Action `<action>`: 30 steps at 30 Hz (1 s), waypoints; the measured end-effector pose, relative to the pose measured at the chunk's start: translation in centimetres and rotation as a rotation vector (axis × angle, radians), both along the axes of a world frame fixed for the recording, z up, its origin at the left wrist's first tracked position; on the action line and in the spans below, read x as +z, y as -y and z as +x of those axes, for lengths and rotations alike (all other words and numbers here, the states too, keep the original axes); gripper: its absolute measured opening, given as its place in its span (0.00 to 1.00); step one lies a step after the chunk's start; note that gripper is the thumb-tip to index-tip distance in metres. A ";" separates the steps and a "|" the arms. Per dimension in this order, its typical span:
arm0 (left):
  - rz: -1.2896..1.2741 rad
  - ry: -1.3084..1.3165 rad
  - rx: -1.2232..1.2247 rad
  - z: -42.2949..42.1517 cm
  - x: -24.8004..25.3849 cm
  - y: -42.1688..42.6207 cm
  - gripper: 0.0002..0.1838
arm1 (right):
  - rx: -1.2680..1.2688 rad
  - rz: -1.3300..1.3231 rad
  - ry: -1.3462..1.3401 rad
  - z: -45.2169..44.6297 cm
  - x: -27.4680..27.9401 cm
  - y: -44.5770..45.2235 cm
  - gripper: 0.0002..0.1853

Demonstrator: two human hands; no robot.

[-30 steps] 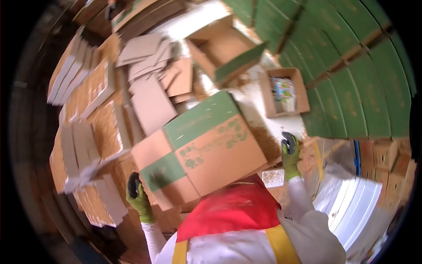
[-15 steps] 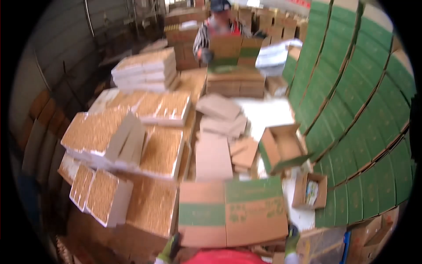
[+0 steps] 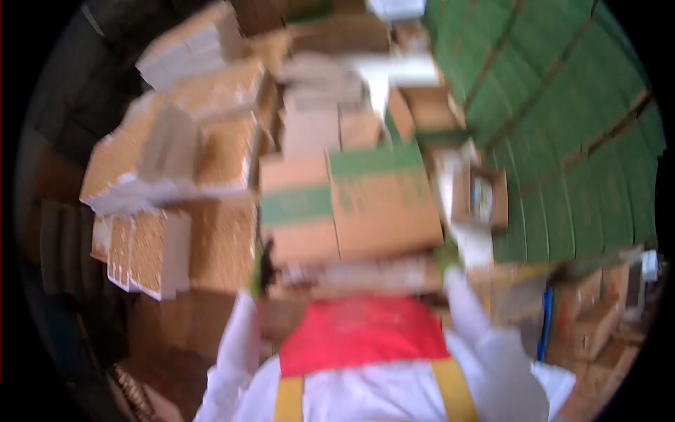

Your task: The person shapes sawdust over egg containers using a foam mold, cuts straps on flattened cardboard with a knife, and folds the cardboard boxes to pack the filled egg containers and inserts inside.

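Note:
A flat folded cardboard box (image 3: 383,214), brown with green bands, lies in front of my body. My left hand (image 3: 260,271), in a green and black glove, is at its near left corner, blurred by motion. My right hand (image 3: 447,253), gloved too, is at the near right corner, its fingers smeared and partly hidden. Whether either hand grips the cardboard cannot be made out. Beyond the box lie loose cardboard sheets (image 3: 311,130).
White-sided blocks with tan crumbly tops (image 3: 225,151) are stacked at the left. An open box (image 3: 429,109) and a small box with packets inside (image 3: 460,197) stand on the right. Green cartons (image 3: 569,190) form a wall at the far right.
The view has tilted down again after showing a co-worker at the far end. The flat box, slanted earlier, now lies nearly square to me, with both hands at its near corners.

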State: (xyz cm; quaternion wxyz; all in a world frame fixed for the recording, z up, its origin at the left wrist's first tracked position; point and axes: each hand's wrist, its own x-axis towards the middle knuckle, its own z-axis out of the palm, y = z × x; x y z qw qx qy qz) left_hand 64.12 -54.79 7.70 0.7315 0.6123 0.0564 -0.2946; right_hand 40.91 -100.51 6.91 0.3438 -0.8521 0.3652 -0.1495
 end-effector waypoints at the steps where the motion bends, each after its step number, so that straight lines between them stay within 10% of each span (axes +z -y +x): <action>1: -0.028 -0.008 0.008 1.6 -2.3 -0.3 0.34 | 0.034 -0.010 -0.080 0.5 0.4 0.6 0.24; 5: 0.236 -0.171 -0.009 3.0 5.9 4.0 0.38 | 0.015 0.064 0.213 0.0 -0.1 2.9 0.22; 8: 0.324 -0.199 0.024 2.6 6.1 5.2 0.44 | 0.046 -0.428 0.116 -3.0 -6.6 3.6 0.21; 11: 0.327 -0.204 -0.001 3.2 5.8 4.8 0.46 | -0.385 0.136 -0.134 -1.0 0.1 -6.1 0.28; 14: 0.370 -0.232 -0.012 3.5 5.3 4.6 0.47 | -0.215 0.369 0.206 3.9 -2.7 -13.5 0.29; 15: 0.347 -0.219 -0.013 3.7 4.6 4.1 0.46 | -0.235 0.398 0.443 6.0 -3.2 -16.4 0.28; 17: 0.308 -0.247 -0.033 4.1 4.4 3.5 0.44 | -0.196 0.002 -0.068 6.7 -6.2 -18.5 0.24; 18: 0.338 -0.231 -0.023 4.4 4.1 3.5 0.45 | -0.174 0.758 0.383 5.1 -2.7 -16.6 0.21; 20: 0.344 -0.202 -0.025 4.8 2.5 2.5 0.45 | -0.166 0.069 0.462 1.6 -2.1 -11.5 0.15; 22: 0.310 -0.134 -0.004 4.5 2.8 2.8 0.44 | -0.370 0.326 0.506 -0.1 -3.6 -5.0 0.19; 24: 0.318 -0.198 -0.012 4.7 3.7 3.1 0.44 | 0.003 0.058 0.513 3.1 1.9 0.7 0.21; 29: 0.306 -0.236 -0.047 5.2 4.4 3.3 0.45 | 0.114 0.085 0.085 8.4 -5.6 7.1 0.23; 30: 0.321 -0.228 -0.033 5.7 4.4 2.9 0.45 | 0.306 -0.250 0.148 6.4 -6.8 7.5 0.22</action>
